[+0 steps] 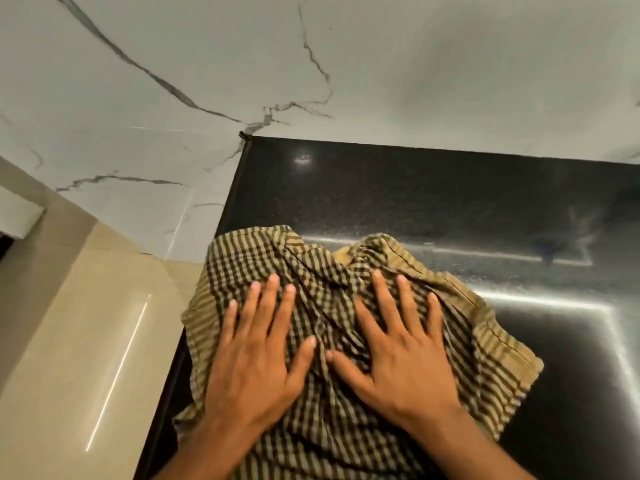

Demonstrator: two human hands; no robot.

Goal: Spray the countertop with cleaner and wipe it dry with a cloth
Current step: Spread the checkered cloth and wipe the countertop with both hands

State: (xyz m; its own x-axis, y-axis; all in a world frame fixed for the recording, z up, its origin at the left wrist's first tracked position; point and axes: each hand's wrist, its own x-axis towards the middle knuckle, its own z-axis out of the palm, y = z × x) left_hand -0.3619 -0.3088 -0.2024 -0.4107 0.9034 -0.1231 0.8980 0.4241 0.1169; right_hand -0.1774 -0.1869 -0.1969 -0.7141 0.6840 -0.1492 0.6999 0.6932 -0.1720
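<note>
A crumpled tan cloth with dark checks (346, 271) lies on the glossy black countertop (433, 195), near its left edge and hanging slightly over it. My left hand (259, 351) presses flat on the cloth's left half, fingers spread and straight. My right hand (398, 344) presses flat beside it on the right half, fingers also spread. The two thumbs nearly meet in the middle. No spray bottle is in view.
A white marble-patterned wall (311, 64) runs behind the counter and to its left. Below the counter's left edge lies a beige tiled floor (86, 341). Bright strip-light reflections cross the countertop's right side, where fine droplets or speckles show.
</note>
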